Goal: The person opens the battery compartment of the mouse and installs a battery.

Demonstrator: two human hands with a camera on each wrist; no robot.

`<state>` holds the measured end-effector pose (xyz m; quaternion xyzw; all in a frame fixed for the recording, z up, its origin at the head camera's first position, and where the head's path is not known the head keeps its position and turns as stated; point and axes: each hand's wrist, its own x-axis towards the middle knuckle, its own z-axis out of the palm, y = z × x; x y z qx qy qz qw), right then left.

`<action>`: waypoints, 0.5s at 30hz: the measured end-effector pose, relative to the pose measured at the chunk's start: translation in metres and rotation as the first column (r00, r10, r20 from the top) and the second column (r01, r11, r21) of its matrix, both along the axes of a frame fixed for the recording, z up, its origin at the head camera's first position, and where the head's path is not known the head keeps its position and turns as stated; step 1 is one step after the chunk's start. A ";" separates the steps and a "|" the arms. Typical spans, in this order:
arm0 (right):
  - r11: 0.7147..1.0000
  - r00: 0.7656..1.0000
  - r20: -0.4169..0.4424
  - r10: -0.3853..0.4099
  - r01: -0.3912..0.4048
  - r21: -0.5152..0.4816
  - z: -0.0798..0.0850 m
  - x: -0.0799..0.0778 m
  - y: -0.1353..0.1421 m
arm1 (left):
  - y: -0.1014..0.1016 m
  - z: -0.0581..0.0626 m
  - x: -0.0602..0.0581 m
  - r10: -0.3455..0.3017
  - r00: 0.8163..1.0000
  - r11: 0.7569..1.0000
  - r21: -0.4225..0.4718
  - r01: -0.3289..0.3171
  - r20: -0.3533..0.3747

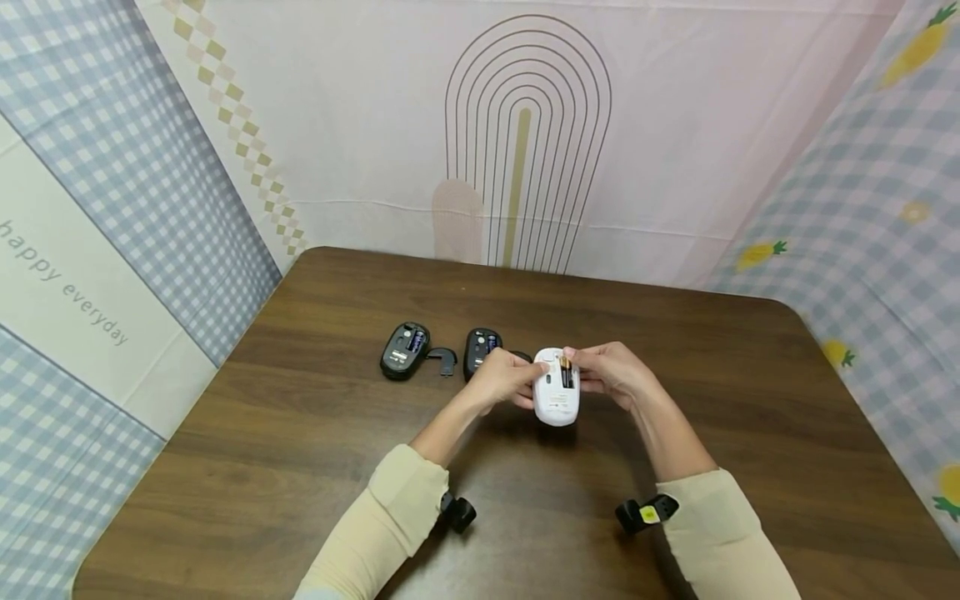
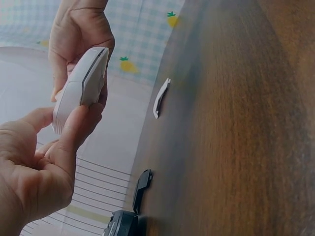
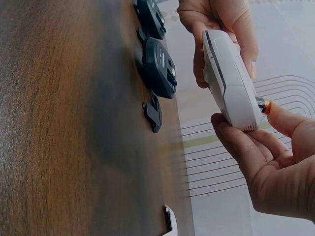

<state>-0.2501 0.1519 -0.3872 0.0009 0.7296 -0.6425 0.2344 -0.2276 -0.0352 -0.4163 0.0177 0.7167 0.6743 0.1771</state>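
A white computer mouse [image 1: 556, 408] is held up off the table, its underside facing the head camera and its battery compartment uncovered. My left hand [image 1: 501, 381] grips its left side, thumb on the underside and fingers behind. On the opposite side, my right hand [image 1: 617, 372] holds the mouse's far end with its fingers beneath. The right thumb presses the tip of a battery [image 3: 262, 104], which sticks up out of the compartment in the right wrist view. A white battery cover [image 2: 161, 98] lies on the table, hidden in the head view.
Two black mice [image 1: 405, 352] lie underside up beyond the left hand, batteries showing in their compartments. A black cover [image 1: 444, 359] rests between them; another black cover [image 3: 153, 114] lies beside the second. The brown wooden table [image 1: 262, 467] meets a patterned cloth backdrop.
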 end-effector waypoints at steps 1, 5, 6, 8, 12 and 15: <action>1.000 1.000 0.001 0.001 -0.001 -0.002 0.000 0.000 0.000 | 0.000 0.000 0.000 0.000 1.000 1.000 -0.003 0.000 0.000; 1.000 1.000 0.002 0.016 -0.016 -0.006 0.000 0.002 -0.001 | -0.001 -0.002 0.001 -0.004 1.000 1.000 -0.011 0.004 -0.006; 1.000 1.000 0.003 0.017 -0.017 -0.008 0.000 0.002 -0.001 | -0.001 -0.002 0.001 -0.003 1.000 1.000 -0.011 0.003 -0.006; 1.000 1.000 0.004 0.020 -0.020 -0.010 -0.001 0.002 -0.001 | -0.001 -0.003 0.002 -0.003 1.000 1.000 -0.011 0.003 -0.013; 1.000 1.000 0.019 0.018 -0.017 -0.024 -0.001 0.001 0.000 | 0.000 -0.003 0.002 -0.010 1.000 1.000 -0.013 0.010 -0.022; 0.999 0.999 0.031 0.013 -0.012 -0.040 -0.001 0.000 0.002 | 0.001 -0.003 0.001 -0.017 0.999 1.000 -0.018 0.017 -0.030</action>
